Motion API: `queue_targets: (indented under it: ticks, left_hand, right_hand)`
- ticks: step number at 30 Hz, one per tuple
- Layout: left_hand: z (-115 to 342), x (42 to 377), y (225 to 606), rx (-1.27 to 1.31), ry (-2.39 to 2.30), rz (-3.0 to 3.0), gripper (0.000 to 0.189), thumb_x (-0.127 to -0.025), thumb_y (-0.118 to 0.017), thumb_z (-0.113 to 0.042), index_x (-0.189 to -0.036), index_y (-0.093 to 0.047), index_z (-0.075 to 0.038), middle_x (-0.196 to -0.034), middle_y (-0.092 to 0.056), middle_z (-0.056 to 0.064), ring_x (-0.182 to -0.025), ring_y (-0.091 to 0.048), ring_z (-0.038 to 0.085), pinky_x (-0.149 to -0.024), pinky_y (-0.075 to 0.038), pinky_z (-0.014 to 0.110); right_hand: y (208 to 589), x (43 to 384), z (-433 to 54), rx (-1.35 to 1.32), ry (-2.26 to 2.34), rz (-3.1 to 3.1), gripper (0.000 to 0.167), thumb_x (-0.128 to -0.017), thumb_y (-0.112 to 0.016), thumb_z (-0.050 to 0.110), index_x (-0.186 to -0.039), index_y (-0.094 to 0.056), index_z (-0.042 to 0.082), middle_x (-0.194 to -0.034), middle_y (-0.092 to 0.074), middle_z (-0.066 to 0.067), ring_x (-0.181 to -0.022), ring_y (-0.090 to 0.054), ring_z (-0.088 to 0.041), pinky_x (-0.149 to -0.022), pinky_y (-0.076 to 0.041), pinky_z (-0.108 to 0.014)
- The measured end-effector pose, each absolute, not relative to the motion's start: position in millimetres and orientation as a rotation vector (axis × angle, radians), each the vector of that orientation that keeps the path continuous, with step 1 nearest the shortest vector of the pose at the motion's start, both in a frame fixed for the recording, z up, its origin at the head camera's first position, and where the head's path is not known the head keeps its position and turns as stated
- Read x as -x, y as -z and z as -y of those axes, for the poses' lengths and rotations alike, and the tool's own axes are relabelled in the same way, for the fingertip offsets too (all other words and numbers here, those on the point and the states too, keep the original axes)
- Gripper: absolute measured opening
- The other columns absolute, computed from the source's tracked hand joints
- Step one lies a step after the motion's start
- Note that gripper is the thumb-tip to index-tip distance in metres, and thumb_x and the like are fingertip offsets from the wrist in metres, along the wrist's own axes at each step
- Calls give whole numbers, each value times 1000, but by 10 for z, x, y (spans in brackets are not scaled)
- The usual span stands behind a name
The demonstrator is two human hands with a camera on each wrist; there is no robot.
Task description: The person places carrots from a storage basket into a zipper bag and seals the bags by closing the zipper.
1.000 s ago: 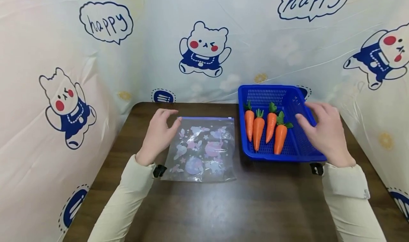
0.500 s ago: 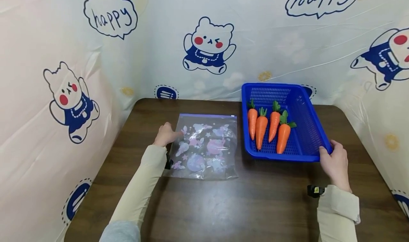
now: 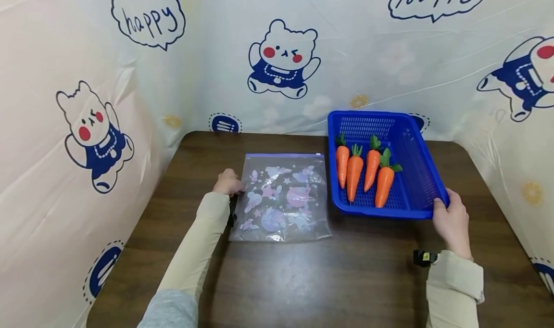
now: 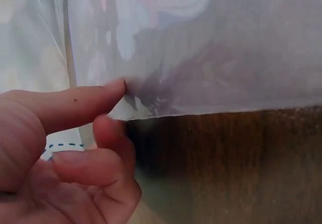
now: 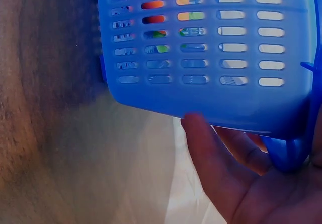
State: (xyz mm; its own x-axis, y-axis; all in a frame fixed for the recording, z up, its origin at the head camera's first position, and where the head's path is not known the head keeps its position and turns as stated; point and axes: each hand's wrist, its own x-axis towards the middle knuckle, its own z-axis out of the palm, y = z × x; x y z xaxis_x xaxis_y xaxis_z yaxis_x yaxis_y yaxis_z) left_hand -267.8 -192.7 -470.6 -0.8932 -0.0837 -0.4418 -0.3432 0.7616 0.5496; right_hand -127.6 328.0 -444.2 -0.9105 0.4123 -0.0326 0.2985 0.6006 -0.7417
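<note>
The left hand (image 3: 229,182) pinches the left edge of a clear plastic bag (image 3: 281,198), its thumb (image 4: 75,103) laid on top of the film and the other fingers curled in at the border, so the bag lies directly to the right of that hand, flat on the dark wooden table (image 3: 294,284), with its purple zip strip (image 3: 281,155) along the far edge. The right hand (image 3: 453,222) grips the near right corner of a blue basket (image 3: 407,195), thumb over the rim and fingers against the outside; the basket stretches away to the left of this hand, just beside the bag. Four carrots (image 3: 354,176) lie in its left part, leafy tops towards the far side, well apart from both hands. Behind the table hangs a cloth (image 3: 207,63) printed with bears
</note>
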Motion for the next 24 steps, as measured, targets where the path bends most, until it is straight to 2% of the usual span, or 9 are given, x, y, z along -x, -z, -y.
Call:
queue_targets:
  ticks: [3,5,10,13,16,18,19,21,24]
  left_hand:
    - [1931,2689,4700,334,-887,-2526,22,-84,-67,-15,-90,-60,6,-59,-48,6,-47,-46,17,-46,-42,28]
    - [1933,2680,4696,333,-882,-2506,21,-84,-67,-16,-83,-60,4,-56,-46,5,-46,-46,16,-45,-41,27]
    - [1937,2620,4727,216,-897,-2565,26,-83,-70,-20,-66,-56,-5,-54,-44,0,-50,-46,15,-47,-39,26]
    - [1965,2579,4761,89,-954,-2646,27,-84,-68,-16,-64,-51,-9,-59,-44,-1,-56,-46,16,-51,-38,26]
    - [2009,2553,4766,-33,-1061,-2681,16,-84,-65,-8,-74,-52,-7,-69,-49,3,-65,-48,18,-56,-39,26]
    - [2027,2533,4741,-90,-1109,-2663,11,-83,-62,-2,-87,-52,-4,-78,-52,7,-72,-51,21,-60,-42,27]
    - [2033,2519,4723,-118,-1132,-2631,17,-83,-60,2,-97,-52,-3,-83,-56,9,-76,-53,22,-63,-43,28]
    - [2038,2485,4676,-126,-1140,-2562,41,-83,-58,5,-121,-44,-4,-91,-59,11,-82,-56,22,-70,-46,31]
    - [2015,2436,4605,-101,-1154,-2457,74,-84,-57,4,-147,-17,-6,-97,-63,15,-86,-60,22,-79,-47,35]
  right_hand:
    - [4441,1292,-3274,604,-1198,2681,53,-102,-31,20,-147,-26,-7,-140,-39,-39,-124,-41,-55,-102,-32,-66]
    - [4441,1297,-3267,616,-1195,2675,53,-102,-31,20,-147,-27,-6,-140,-40,-38,-124,-42,-55,-102,-33,-65]
    - [4439,1303,-3264,644,-1190,2666,52,-101,-31,18,-147,-28,-6,-140,-40,-38,-125,-42,-55,-102,-33,-65]
    - [4441,1300,-3263,654,-1190,2668,52,-101,-31,18,-147,-28,-6,-140,-40,-37,-125,-42,-55,-103,-32,-65]
    - [4445,1295,-3264,663,-1198,2668,52,-101,-32,19,-147,-28,-5,-141,-40,-37,-124,-42,-55,-103,-32,-65]
    - [4449,1296,-3271,664,-1205,2668,53,-101,-32,20,-148,-28,-5,-141,-40,-37,-124,-42,-55,-102,-32,-65]
    - [4449,1296,-3274,662,-1207,2670,53,-102,-31,20,-148,-27,-6,-141,-39,-38,-124,-42,-55,-102,-33,-66]
    - [4446,1299,-3274,651,-1211,2668,53,-102,-31,20,-148,-28,-5,-140,-40,-37,-123,-44,-54,-101,-34,-66]
    - [4435,1312,-3282,634,-1214,2672,53,-102,-30,21,-148,-27,-6,-140,-40,-38,-122,-45,-54,-99,-35,-66]
